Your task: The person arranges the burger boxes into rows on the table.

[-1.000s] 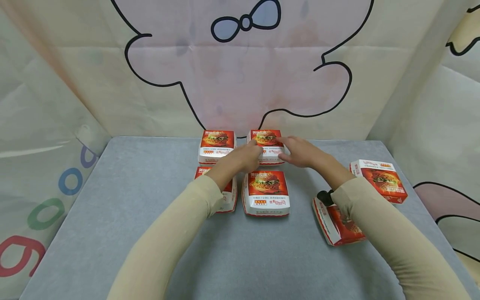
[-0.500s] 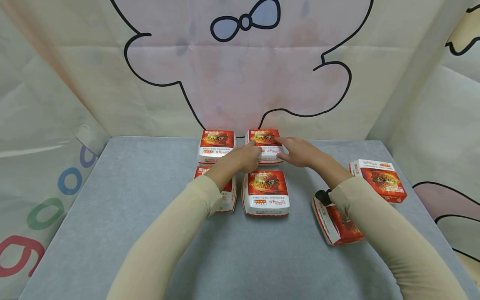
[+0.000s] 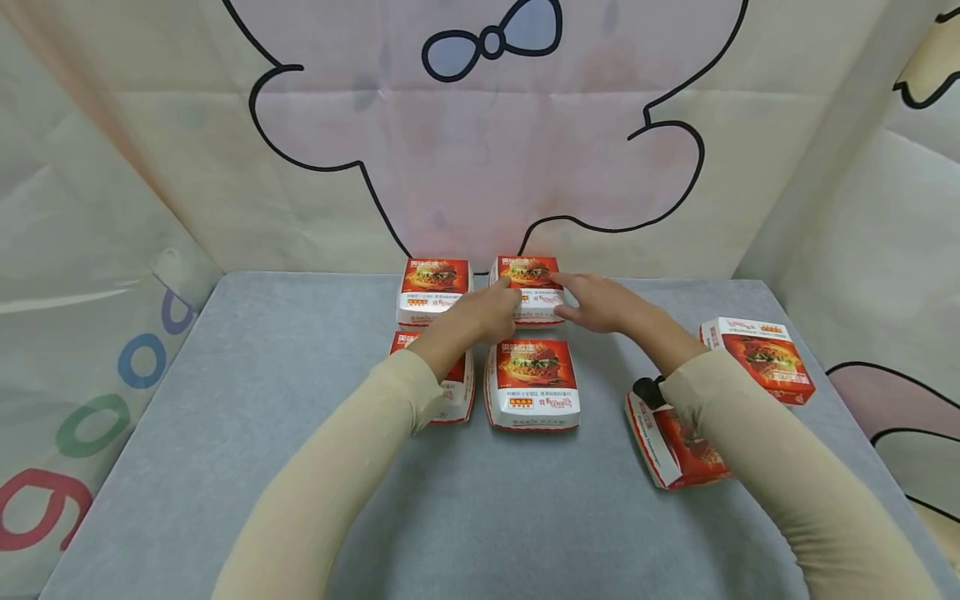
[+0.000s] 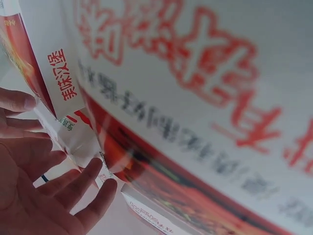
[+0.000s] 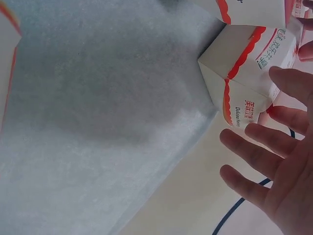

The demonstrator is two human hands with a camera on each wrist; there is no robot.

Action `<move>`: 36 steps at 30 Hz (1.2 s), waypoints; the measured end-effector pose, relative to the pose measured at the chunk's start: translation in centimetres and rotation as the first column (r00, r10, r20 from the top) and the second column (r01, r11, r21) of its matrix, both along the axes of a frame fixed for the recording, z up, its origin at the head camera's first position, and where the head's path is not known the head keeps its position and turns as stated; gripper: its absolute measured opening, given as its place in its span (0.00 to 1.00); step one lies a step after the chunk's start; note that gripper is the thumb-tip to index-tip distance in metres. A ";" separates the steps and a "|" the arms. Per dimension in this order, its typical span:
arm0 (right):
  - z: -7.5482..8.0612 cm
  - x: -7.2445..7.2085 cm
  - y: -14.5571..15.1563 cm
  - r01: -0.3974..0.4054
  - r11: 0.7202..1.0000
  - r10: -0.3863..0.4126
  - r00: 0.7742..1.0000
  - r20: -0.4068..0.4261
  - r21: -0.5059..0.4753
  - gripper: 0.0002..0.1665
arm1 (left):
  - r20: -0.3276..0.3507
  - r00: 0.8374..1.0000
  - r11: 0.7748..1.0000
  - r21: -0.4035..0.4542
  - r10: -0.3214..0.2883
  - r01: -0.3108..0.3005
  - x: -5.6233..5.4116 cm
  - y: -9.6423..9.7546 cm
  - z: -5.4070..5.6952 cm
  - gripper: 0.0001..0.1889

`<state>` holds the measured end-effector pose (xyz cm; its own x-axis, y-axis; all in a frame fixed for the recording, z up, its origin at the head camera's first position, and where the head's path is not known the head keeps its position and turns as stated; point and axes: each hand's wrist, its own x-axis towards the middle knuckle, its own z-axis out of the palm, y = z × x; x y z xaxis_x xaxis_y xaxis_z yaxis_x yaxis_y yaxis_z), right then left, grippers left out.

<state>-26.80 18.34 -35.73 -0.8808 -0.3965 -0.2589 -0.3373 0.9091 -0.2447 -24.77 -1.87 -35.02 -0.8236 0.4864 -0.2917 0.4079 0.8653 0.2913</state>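
Note:
A red and white burger box [image 3: 529,273] with a burger picture sits at the back of the table, between my two hands. My left hand [image 3: 491,315] is at its left side, fingers spread and nearly straight in the left wrist view. On the other side my right hand [image 3: 600,305] touches the box's right edge with extended fingers [image 5: 249,152]. Just left stands a matching burger box [image 3: 433,279]. In front are another burger box [image 3: 532,407], fully seen, and one more burger box [image 3: 456,404], partly covered by my left arm.
At the right of the grey-blue table [image 3: 225,433] lie two more burger boxes: an angled one [image 3: 768,358] near the side edge, and a tilted one [image 3: 678,462] partly under my right sleeve. A printed cloth wall [image 3: 600,167] rises behind the table.
The back right burger box has slid slightly left, closer to its neighbour. My hands have barely moved, and the other boxes stay in place.

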 end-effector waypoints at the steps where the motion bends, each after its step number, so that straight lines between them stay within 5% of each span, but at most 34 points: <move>1: 0.2 0.1 0.1 -0.001 1.000 0.001 1.000 0.001 -0.001 0.41 | -0.016 1.000 1.000 0.003 0.003 -0.003 0.0 0.0 0.0 0.16; 8: 1.9 1.2 1.5 -0.026 0.999 0.028 0.998 -0.053 0.024 0.40 | -0.212 0.977 0.999 0.038 0.031 -0.024 0.9 0.1 0.4 0.21; 13: 3.1 3.0 3.6 -0.043 0.999 0.044 0.995 -0.084 0.014 0.39 | -0.378 0.926 0.995 0.095 0.004 0.035 2.5 0.9 0.3 0.22; 17: 3.8 4.8 5.7 -0.023 1.000 0.023 0.996 -0.088 -0.003 0.40 | -0.449 0.893 0.983 0.145 -0.035 0.112 4.2 1.9 0.4 0.23; 29: 3.1 10.4 11.6 0.019 0.997 -0.026 0.996 -0.090 -0.074 0.42 | -0.362 0.911 0.945 0.176 -0.198 0.276 8.3 4.7 -0.2 0.27; 36: 2.0 12.8 14.1 0.023 0.990 -0.040 0.992 -0.123 -0.142 0.40 | -0.365 0.895 0.922 0.185 -0.257 0.340 9.8 6.1 -0.7 0.27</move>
